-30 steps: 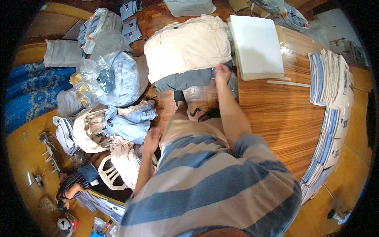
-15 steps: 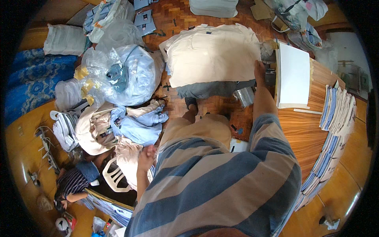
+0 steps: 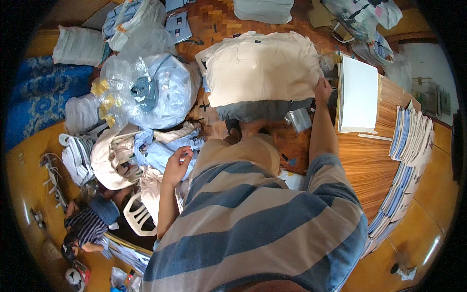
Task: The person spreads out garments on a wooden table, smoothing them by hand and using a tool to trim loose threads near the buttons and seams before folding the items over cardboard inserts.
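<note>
- Shifted since half a second ago: cream garment stack (image 3: 262, 65) now more central; right hand (image 3: 322, 91) moved from its top-right edge to its lower-right corner, at one o'clock.
- Fingers curled on that corner, seemingly pinching the cloth; hard to confirm at this size.
- Left hand (image 3: 176, 165) loosely open, empty, above crumpled pale-blue clothes (image 3: 163, 148) at nine o'clock.
- Done so far: one neat stack; left: heaps of loose clothing, bagged garments (image 3: 151, 90) at ten o'clock.
- Wooden table (image 3: 362, 160) at three o'clock with white board (image 3: 359, 95); parquet floor (image 3: 209, 19), cluttered room.
</note>
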Tool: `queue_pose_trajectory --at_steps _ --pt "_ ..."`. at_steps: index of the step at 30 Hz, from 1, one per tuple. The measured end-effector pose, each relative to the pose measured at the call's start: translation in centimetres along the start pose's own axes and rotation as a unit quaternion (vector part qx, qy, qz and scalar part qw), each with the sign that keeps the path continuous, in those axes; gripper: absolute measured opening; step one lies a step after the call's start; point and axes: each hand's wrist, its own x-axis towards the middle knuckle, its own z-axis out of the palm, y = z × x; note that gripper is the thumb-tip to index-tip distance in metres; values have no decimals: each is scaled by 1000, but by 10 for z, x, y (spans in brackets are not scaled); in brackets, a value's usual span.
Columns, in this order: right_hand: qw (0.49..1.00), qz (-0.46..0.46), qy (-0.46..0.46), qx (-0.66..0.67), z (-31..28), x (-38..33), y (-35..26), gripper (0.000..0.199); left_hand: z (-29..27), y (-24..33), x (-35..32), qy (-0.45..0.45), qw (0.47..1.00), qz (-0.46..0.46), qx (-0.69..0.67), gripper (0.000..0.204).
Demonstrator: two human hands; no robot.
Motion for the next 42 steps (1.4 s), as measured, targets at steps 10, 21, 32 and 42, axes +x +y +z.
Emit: queue_pose_trajectory --at_steps 10,21,32,42 --pt "947 -255 -195 0 51 -91 -221 23 57 105 -62 147 956 251 -41 40" --pt "687 -552 -464 -90 -42 -237 -409 27 -18 267 -157 -67 887 345 301 43" --pt "684 -379 -605 -147 -89 -177 -354 28 -196 101 -143 71 914 386 -106 56" --pt "665 -599 109 -432 37 -97 -506 35 -289 202 -79 710 481 510 62 42"
